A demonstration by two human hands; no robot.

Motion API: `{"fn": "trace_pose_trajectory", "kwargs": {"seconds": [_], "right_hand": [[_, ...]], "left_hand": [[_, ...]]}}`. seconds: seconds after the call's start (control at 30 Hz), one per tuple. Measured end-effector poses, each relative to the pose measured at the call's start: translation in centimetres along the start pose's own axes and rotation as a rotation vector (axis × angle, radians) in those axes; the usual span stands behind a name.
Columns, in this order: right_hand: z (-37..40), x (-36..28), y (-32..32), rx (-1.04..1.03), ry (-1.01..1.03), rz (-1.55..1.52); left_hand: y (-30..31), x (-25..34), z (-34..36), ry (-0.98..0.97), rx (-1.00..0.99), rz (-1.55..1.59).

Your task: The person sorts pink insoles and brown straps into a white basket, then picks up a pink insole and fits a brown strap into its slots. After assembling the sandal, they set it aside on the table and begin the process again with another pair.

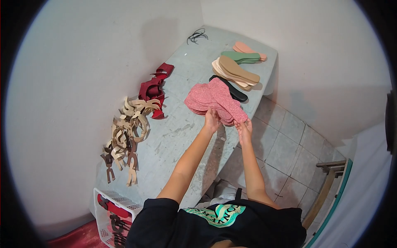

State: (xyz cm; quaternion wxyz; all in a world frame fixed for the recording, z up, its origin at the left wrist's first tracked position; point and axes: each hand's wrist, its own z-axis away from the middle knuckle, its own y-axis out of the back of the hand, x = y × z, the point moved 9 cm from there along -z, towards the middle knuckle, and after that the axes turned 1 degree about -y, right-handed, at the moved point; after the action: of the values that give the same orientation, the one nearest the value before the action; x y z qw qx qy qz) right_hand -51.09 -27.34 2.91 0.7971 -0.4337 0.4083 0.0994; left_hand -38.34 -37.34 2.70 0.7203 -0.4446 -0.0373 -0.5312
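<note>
A fanned stack of pink speckled insoles [215,98] is at the near right edge of the table, in both of my hands. My left hand [212,120] grips the stack's near side, its fingers partly hidden by the insoles. At the narrow right end, my right hand [245,130] pinches the insoles between thumb and fingers. Just behind them lies a black insole pile [240,94], partly covered by the pink ones. Farther back are tan and cream insoles [239,71], green insoles [237,57] and peach insoles [244,47].
Along the left side of the grey table [173,140] lie dark red straps [152,89] and a heap of beige and brown straps [128,128]. Thin black cords [197,37] rest at the far end. A white basket [99,223] holds red and dark pieces below.
</note>
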Motion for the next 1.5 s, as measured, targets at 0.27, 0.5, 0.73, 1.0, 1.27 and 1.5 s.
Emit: {"fn": "trace_pose_trajectory", "kwargs": {"seconds": [0.27,0.5,0.73,1.0,1.27,1.5], "right_hand": [[4.8,4.1,-5.7,-0.180,-0.089,-0.025],[11.4,10.4,-10.7,-0.326,-0.289,-0.057],[18.6,14.0,-14.2,-0.508,-0.409,0.089],[24.2,18.6,-14.4,-0.617,-0.516,0.276],[29.5,21.9,-15.6,-0.767,-0.601,0.491],[31.4,24.8,-16.4,-0.836,-0.618,0.610]], "left_hand": [[4.4,2.2,5.0,-0.099,-0.066,-0.167],[10.1,6.1,11.0,-0.350,-0.028,-0.057],[16.6,8.2,18.6,-0.703,0.089,0.052],[25.6,7.5,27.4,-0.772,0.266,0.104],[31.7,6.2,34.3,-0.828,0.334,0.196],[36.5,8.2,40.6,-0.981,0.383,0.148]]}}
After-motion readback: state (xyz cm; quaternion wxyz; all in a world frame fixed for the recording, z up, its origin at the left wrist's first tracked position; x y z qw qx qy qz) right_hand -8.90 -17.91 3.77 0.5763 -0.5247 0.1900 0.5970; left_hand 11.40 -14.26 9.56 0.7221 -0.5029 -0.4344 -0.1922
